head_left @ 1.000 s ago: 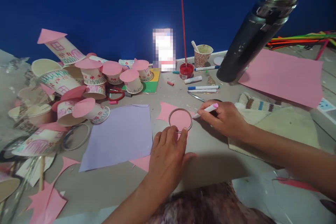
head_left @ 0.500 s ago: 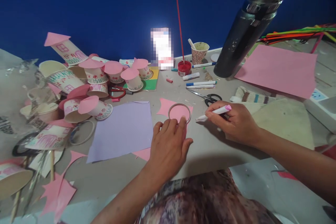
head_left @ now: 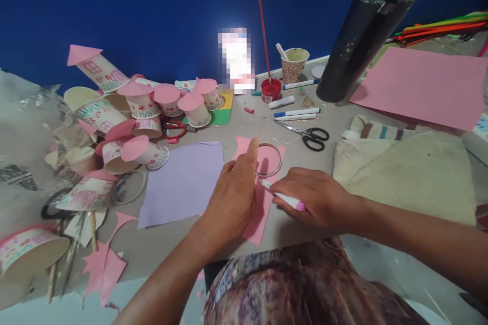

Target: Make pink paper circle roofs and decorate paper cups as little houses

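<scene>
Table-side craft work, head view: the R hand [head_left: 318,195] has swung in from the bare table [head_left: 213,134] at right, bringing the tip of a white marker [head_left: 288,200] w/ pink end to the near side of a thin ring [head_left: 281,160], which lies flat on cut pink paper [head_left: 261,213]. Half a sec. ago the tip was off the paper; now pen & ring are together, so the work looks, prob., back at the ring's edge. The L hand [head_left: 233,195], earlier spread across the ring's near rim, is now at its left side, one digit stretched toward the far edge, the rest folded in; whether it presses the ring or merely covers it, can't tell. R hand is closed round the marker, pen slanting far-left; actual tip contact w/ the paper is too small to confirm. More of the pink pc. shows toward the table's near edge. Scissors [head_left: 315,139] lie far of the R hand, apart from it; a purple sheet [head_left: 183,183] is left of the L hand.
</scene>
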A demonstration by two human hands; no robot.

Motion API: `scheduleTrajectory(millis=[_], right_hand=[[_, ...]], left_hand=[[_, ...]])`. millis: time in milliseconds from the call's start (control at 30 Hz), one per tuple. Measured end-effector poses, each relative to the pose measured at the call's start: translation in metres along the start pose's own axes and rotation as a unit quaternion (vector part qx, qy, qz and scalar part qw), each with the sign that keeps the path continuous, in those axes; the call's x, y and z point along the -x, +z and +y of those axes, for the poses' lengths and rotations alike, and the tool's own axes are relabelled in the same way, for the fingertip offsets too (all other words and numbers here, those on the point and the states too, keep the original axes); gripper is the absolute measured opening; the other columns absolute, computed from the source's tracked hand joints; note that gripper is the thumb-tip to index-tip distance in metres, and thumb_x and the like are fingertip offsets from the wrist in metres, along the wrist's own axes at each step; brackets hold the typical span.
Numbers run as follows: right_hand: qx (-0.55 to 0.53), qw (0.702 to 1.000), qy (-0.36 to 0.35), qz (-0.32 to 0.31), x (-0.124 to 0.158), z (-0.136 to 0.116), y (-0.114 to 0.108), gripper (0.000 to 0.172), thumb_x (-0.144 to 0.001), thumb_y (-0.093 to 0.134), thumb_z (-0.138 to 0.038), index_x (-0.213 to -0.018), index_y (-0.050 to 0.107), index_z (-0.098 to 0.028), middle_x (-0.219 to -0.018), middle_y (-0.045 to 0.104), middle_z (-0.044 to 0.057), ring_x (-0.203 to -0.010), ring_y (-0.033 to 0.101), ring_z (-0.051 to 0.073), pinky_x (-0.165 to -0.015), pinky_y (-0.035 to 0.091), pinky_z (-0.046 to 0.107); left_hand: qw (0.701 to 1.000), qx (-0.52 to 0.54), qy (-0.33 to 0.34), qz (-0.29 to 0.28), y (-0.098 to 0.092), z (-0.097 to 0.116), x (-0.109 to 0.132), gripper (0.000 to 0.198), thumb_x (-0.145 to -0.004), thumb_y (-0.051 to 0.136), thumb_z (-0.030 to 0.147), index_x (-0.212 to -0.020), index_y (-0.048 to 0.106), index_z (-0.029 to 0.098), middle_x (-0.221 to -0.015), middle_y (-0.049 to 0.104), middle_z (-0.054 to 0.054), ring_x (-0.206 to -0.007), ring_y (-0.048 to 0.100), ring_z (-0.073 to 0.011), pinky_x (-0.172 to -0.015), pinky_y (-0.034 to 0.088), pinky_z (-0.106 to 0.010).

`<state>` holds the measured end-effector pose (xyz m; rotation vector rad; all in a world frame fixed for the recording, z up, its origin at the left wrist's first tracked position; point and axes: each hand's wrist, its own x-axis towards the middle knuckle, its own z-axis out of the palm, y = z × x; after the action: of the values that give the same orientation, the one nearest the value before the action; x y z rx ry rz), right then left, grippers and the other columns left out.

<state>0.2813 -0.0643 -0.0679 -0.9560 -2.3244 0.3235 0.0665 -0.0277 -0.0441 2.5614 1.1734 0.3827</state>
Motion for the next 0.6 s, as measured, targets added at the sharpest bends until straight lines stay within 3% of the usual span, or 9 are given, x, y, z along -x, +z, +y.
scheduleTrajectory(millis=[200,333,600], right_hand=[[0.091,0.991,-0.099,-0.001,-0.016,-0.007,0.013,0.027,-0.103,0.045,-0.016,-0.092,0.070,-0.013,-0.076,0.069,0.007,-0.069,0.057,0.019,-0.065,0.044,0.032],[0.143,0.985,-0.096,-0.005,-0.020,-0.009,0.020,0.025,-0.098,0.049,-0.010,-0.082,0.068,-0.015,-0.067,0.062,0.004,-0.064,0.050,0.018,-0.061,0.039,0.032],[0.154,0.984,-0.083,-0.028,-0.022,-0.006,0.028,0.024,-0.095,0.048,-0.007,-0.082,0.066,-0.015,-0.068,0.063,0.006,-0.064,0.052,0.019,-0.059,0.036,0.033]], left_hand=[[0.998,0.019,-0.020,-0.057,-0.010,-0.008,-0.004,0.094,-0.083,0.040,0.002,-0.164,-0.002,0.023,-0.132,0.062,-0.015,-0.102,0.068,-0.0257,-0.084,0.053,-0.041],[0.997,0.012,-0.015,-0.069,-0.015,-0.008,-0.007,0.094,-0.082,0.041,0.001,-0.164,0.001,0.025,-0.129,0.064,-0.013,-0.102,0.068,-0.0257,-0.085,0.053,-0.042],[0.998,0.017,-0.008,-0.067,-0.016,-0.008,-0.009,0.094,-0.082,0.040,0.003,-0.164,0.001,0.026,-0.130,0.064,-0.014,-0.102,0.068,-0.0261,-0.083,0.053,-0.041]])
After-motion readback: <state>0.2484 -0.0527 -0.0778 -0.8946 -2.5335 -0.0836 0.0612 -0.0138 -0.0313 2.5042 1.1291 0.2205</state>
